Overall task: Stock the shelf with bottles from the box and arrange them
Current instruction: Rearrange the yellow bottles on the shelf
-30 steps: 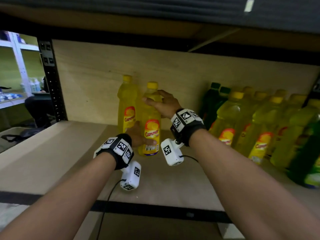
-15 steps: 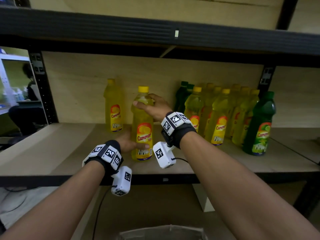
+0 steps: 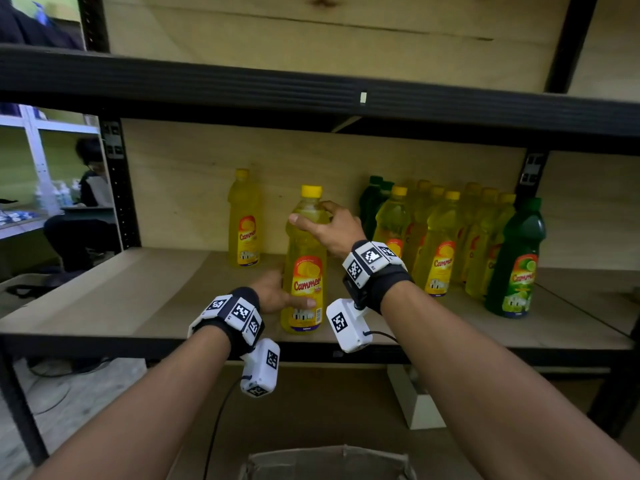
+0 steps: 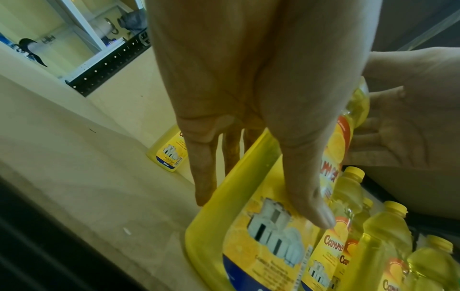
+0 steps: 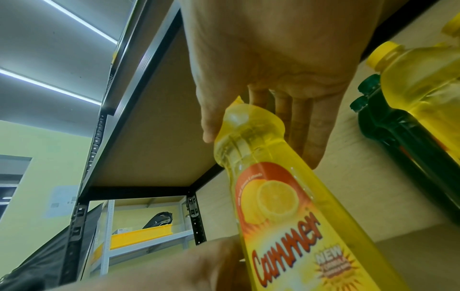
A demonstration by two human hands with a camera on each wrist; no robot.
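**Stocking partly done**

Both hands hold the bottle (image 3: 304, 271) upright at the shelf (image 3: 138, 299) front: right hand (image 3: 329, 230) wrapped round its neck, left hand (image 3: 277, 294) around its base. Right of it stands a cluster (image 3: 446, 237); behind-left, one single (image 3: 243, 220). The box (image 3: 329, 462) below suggests more to come

- Yellow bottle (image 3: 304, 271): glossy translucent plastic, smooth printed label.
- Shelf board (image 3: 104, 299): matt, pale wood.
- Shelf frame (image 3: 311, 84): black matt metal.
- Box (image 3: 329, 462): dull cardboard.

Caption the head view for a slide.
Both hands, left hand low and right hand high, hold a yellow bottle upright near the shelf front.
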